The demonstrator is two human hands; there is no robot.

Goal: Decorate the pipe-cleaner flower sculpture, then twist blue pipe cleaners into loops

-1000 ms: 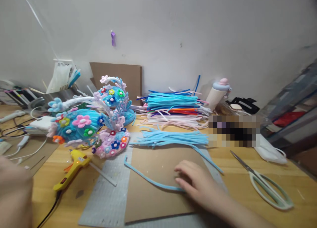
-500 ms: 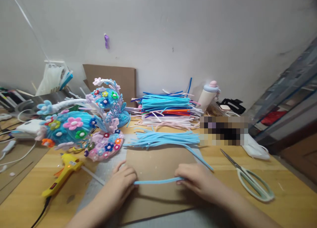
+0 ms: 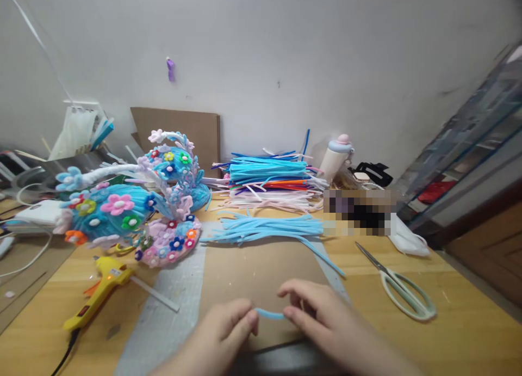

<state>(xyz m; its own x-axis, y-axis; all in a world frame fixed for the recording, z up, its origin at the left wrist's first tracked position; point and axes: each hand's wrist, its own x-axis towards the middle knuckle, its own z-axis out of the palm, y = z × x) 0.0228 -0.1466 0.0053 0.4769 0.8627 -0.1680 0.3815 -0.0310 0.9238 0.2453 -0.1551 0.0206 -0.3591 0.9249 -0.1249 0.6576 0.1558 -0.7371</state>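
My left hand (image 3: 230,327) and my right hand (image 3: 316,313) sit close together over a brown cardboard sheet (image 3: 253,267) near the table's front edge. Both pinch a light blue pipe cleaner (image 3: 269,313), and only a short piece shows between the fingertips. Beyond the cardboard lies a loose bundle of light blue pipe cleaners (image 3: 265,227). A larger mixed-colour stack of pipe cleaners (image 3: 271,183) lies behind that, near the wall.
A yellow glue gun (image 3: 100,289) lies at the left on the wooden table (image 3: 468,332). Blue flower-covered pipe-cleaner crafts (image 3: 134,202) stand behind it. Scissors (image 3: 397,286) lie at the right. A bottle (image 3: 336,158), cardboard and cables sit by the wall.
My left hand came in from the left and took one end of the blue pipe cleaner. Both hands then drew together and nearer to me, so less of the stem shows.
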